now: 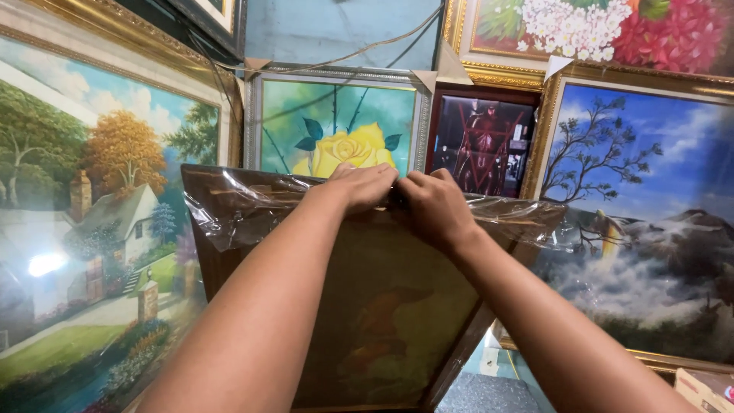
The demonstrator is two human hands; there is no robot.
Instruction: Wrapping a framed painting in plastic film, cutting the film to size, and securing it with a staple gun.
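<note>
Centrally: both hands meeting at top edge of a dark wood-framed painting [390,306], tilted back toward the camera, lower end cut off by picture's bottom edge. Left hand [361,186] and right hand [433,206] pinching clear plastic wrap [237,210] at frame's upper rim, knuckles touching, fingers curled tight on the film; fingertips hidden behind the rim. Wrap crinkling, glossy, bunching along top and trailing off to the right over frame's corner. Canvas itself murky, olive-brown with a reddish shape, subject hard to make out under glare. Leaning behind, close-packed: large cottage landscape [92,229] at left, gilt frame, plastic sheen and a bright reflection spot, partly cut off at left. Yellow rose painting [336,130] just beyond the hands, silvery ribbed frame, lower part hidden by held painting. Small dark red-toned picture [485,141] beside it, maroon frame, detail unclear. Blue mountain-and-tree landscape [634,229] at right, gold frame, cloud bank partly veiled by loose film. Flower painting [596,30] above, ornate gilt moulding, cropped by top edge. Cardboard corner protectors [451,69] folding over several frame corners, pale tan, triangular. Thin cables [336,57] drooping across a blue-grey wall. Small box corner [707,390] showing at bottom right, mostly out of shot.
</note>
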